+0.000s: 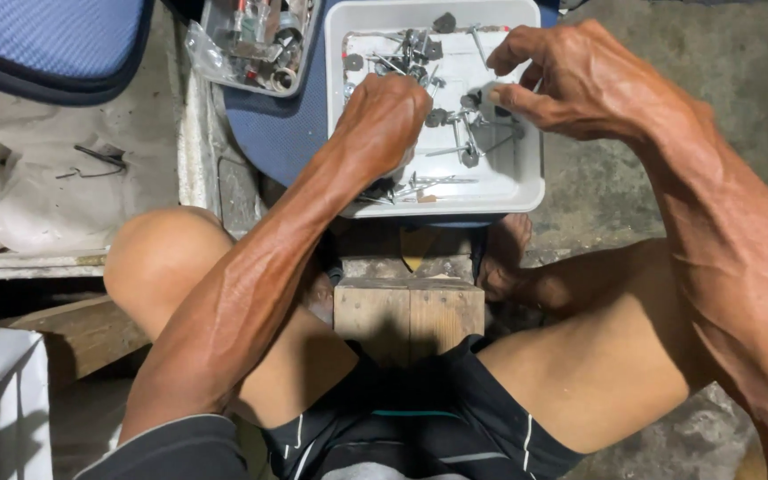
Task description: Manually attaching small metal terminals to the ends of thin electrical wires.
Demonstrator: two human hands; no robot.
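Two bare hands over a white tray (526,182) of metal pins (455,142), seen from above. Left hand (382,120) curled down into the tray, knuckles up, fingers bent inward among the pins near the tray's front left part; fingertips hidden under the hand, so impossible to tell whether anything is pinched there or merely touched. Right hand (571,80) reaching in from the right rim, thumb and forefinger closed on a small pale piece (495,96) beside the dark round heads of several pins; other fingers loosely bent above it. Pins scattered across the tray floor: thin grey stems with flat dark heads, some crossed over one another, a cluster along the front wall, another at the back. Tray resting on a blue cushion (268,133), just ahead of a wooden block (406,316) between the bare knees. Behind the tray, to the left, a clear plastic box (255,40) crowded with small metal parts. Farther left, a bent wire clip (91,160) lying on pale cloth. Black shorts (420,418) at the bottom, rough concrete floor (597,187) on the right.
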